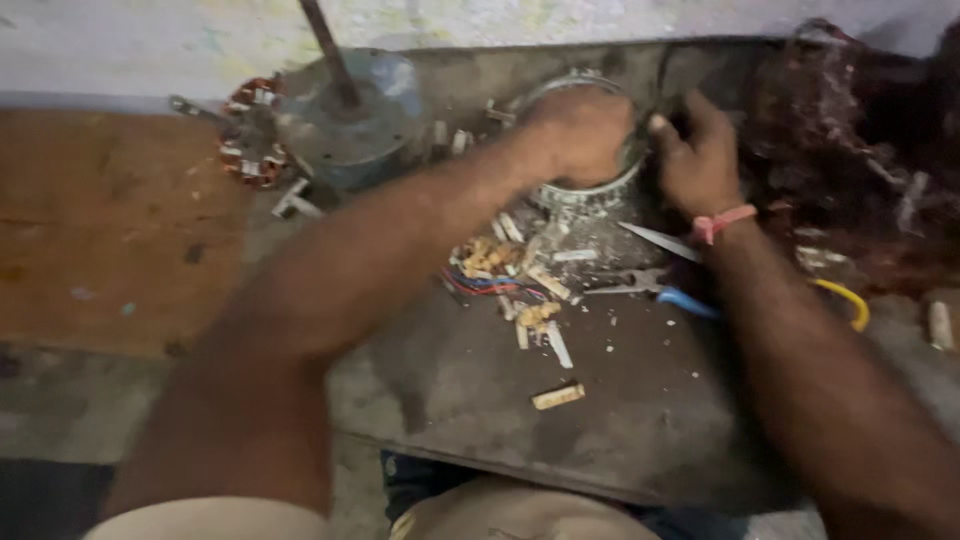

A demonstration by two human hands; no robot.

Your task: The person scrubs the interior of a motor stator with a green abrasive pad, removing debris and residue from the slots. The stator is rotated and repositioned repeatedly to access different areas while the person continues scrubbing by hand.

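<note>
A round metal motor stator ring (pixel 585 190) sits at the far middle of a dark work board (pixel 620 420). My left hand (pixel 578 128) is closed over the ring's top and grips it. My right hand (pixel 695 155) is at the ring's right rim, fingers curled against it; the view is blurred and I cannot tell what they pinch. A pink band (pixel 722 222) circles my right wrist.
A grey motor housing with a shaft (pixel 350 110) and a copper-wound rotor (pixel 250 135) lie at the back left. Pliers with blue handles (pixel 650 288), a blade (pixel 655 240), coloured wires (pixel 480 285), paper scraps (pixel 540 300) and a yellow-handled tool (pixel 845 300) litter the board. Tangled copper wire (pixel 850 150) lies right.
</note>
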